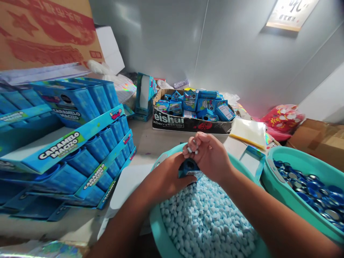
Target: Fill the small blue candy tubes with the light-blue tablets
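Note:
My left hand [172,175] is wrapped round a small blue candy box [190,168], whose dark round opening faces up. Just above that opening, my right hand [208,154] is curled with several pale candies [192,147] between its fingers. Both hands are over a turquoise basin [158,222] filled with light blue candies [209,218]. The lower part of the candy box is partly hidden by my left fingers.
Stacked trays [61,147] of blue boxes rise at the left. Behind the basin stands a carton [193,125] of small blue boxes. A second turquoise basin [271,168] at the right holds blue and silver round lids [311,190]. Clear plastic sheets [248,130] lie near it.

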### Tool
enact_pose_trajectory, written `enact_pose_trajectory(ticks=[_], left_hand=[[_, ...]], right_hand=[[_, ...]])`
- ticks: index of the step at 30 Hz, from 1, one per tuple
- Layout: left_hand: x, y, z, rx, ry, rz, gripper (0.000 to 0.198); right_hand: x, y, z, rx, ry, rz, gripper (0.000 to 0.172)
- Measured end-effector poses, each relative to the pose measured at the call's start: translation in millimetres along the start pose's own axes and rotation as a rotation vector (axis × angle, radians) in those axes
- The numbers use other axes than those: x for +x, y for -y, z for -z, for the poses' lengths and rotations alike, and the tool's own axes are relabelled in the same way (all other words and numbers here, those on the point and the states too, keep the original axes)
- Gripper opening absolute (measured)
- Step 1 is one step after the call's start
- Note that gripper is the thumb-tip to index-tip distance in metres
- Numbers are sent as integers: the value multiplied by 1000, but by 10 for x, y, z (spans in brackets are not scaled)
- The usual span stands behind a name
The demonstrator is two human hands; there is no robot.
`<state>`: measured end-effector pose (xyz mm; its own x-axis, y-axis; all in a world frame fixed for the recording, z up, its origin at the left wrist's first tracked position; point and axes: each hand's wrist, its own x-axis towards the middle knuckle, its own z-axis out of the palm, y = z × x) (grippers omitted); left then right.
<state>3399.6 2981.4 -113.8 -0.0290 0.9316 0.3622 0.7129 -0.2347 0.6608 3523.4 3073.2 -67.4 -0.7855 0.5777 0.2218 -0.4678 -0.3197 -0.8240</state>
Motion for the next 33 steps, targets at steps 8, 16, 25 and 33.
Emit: enact_pose_trajectory(ticks=[8, 16, 25, 33], left_hand=[[1, -26, -10, 6, -12, 12, 41], [-13, -56, -10, 25, -19, 47, 44], [-8, -59, -10, 40, -20, 49, 45], [-15, -51, -16, 40, -11, 66, 43]], right_hand=[[-4, -3, 17, 8, 20, 15, 26], [-8, -18, 27, 1, 41, 40, 28], [-12, -26, 23, -1, 34, 44, 28], [-10, -19, 33, 22, 41, 53, 30]])
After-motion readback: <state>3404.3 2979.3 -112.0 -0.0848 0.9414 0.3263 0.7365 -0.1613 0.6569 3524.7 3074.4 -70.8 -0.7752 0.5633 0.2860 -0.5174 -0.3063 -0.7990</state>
